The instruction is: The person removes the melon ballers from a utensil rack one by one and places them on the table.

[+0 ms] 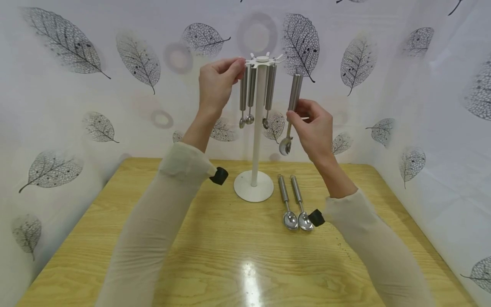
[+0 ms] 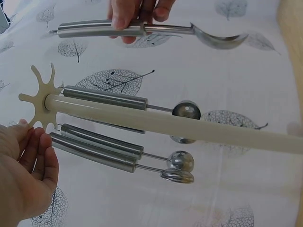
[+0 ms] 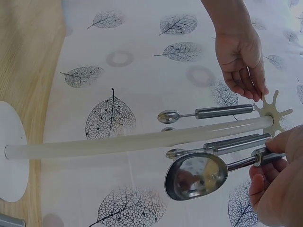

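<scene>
A white utensil stand has a star-shaped top with several hooks. My left hand pinches the tip of one hook, thumb against fingers. Several small steel scoops hang from the hooks by their handles, their round bowls downward. My right hand grips a larger steel ice cream scoop near the lower end of its handle, just right of the stand. That scoop is held upright, bowl down and apart from the hooks, its handle top a little below their level.
Two more large scoops lie side by side on the wooden table, right of the stand's round base. Behind and at both sides hangs a white cloth printed with leaves.
</scene>
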Motion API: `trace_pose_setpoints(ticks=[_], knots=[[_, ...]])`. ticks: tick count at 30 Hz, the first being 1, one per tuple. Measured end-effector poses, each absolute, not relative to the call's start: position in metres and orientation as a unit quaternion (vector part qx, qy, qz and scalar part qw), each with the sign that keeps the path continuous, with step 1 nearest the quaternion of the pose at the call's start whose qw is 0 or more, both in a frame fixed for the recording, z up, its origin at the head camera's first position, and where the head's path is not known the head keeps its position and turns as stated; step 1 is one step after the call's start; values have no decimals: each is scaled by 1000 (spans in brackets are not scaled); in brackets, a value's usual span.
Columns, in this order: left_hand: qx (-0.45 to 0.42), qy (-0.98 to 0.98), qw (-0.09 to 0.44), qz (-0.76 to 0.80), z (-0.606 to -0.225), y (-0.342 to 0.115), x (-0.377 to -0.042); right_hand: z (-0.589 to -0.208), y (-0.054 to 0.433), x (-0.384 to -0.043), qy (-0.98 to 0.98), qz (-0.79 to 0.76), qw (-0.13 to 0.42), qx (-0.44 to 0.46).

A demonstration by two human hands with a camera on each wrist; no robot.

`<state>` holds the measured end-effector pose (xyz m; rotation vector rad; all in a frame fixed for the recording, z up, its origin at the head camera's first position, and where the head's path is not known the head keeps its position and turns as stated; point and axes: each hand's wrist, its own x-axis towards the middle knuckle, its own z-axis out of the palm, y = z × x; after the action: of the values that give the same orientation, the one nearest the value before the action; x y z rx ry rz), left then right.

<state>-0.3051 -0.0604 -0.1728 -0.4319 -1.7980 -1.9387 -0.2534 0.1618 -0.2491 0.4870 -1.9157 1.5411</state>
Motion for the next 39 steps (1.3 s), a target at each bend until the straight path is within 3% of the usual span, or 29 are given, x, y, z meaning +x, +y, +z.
trace_pose_setpoints(ticks=[20, 39], knots=[[-158, -650, 229, -707, -169, -57, -306, -287, 223, -226, -787, 538, 275, 127], [-151, -652, 228, -707, -170, -59, -305, -323, 263, -206, -827, 520, 204, 67]])
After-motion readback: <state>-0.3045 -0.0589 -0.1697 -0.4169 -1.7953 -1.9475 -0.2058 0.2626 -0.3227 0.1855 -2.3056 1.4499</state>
